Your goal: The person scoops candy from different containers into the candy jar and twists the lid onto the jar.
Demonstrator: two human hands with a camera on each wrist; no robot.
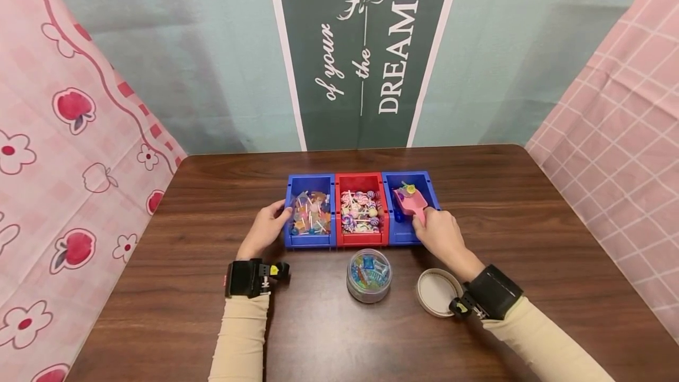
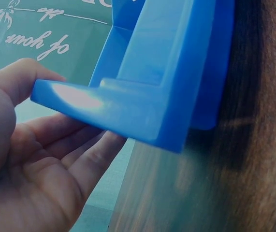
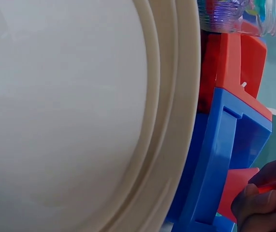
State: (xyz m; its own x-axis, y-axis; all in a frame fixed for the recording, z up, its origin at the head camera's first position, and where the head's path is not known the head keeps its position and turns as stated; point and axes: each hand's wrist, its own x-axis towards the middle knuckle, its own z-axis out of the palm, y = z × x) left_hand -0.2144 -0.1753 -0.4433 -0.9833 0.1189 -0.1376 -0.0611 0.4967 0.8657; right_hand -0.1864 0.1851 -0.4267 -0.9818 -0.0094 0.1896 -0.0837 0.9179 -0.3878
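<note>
My right hand (image 1: 441, 233) grips the handle of a pink scoop (image 1: 411, 200) inside the right blue bin (image 1: 405, 236). A few wrapped candies, one of them yellow (image 1: 411, 189), lie in or beside the scoop's bowl. My left hand (image 1: 265, 230) holds the side wall of the left blue bin (image 2: 123, 108), thumb on one side of the wall and fingers on the other. That bin has mixed wrapped candies (image 1: 310, 215) in it. Between the two stands a red bin (image 1: 361, 240) with small lollipops (image 1: 361, 211).
In front of the bins, a clear round jar (image 1: 368, 293) holds shiny blue, green and orange wrapped candies. Its likely lid (image 1: 437, 292), cream-rimmed and white inside, lies under my right wrist and fills much of the right wrist view. Everything stands on a brown wooden table (image 1: 239, 178).
</note>
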